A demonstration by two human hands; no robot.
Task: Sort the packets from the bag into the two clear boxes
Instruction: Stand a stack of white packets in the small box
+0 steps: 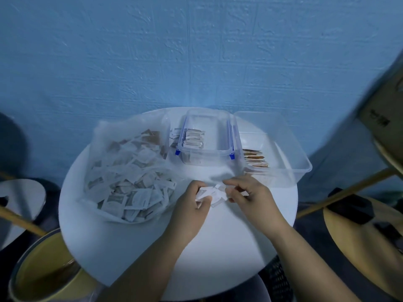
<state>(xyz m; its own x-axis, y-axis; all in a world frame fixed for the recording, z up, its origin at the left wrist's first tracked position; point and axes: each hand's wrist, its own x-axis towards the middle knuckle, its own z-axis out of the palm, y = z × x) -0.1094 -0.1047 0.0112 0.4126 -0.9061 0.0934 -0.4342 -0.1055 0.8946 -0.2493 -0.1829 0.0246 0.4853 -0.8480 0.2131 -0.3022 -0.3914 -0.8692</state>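
A clear plastic bag (128, 171) full of white and brown packets lies on the left of the round white table (218, 247). Behind the middle stands a clear box with blue clips (220, 147), holding a row of pale packets. To its right a larger clear box (292, 162) holds a stack of brown packets. Near the table's middle my left hand (192, 212) and my right hand (250, 197) both pinch a small bunch of white packets (212, 192) between them, just in front of the boxes.
A blue wall rises close behind the table. Round stools with wooden legs stand at the left (21, 195) and right (359, 232). A yellow bucket (43, 271) sits at the lower left. A cardboard box (383, 110) leans at the right edge.
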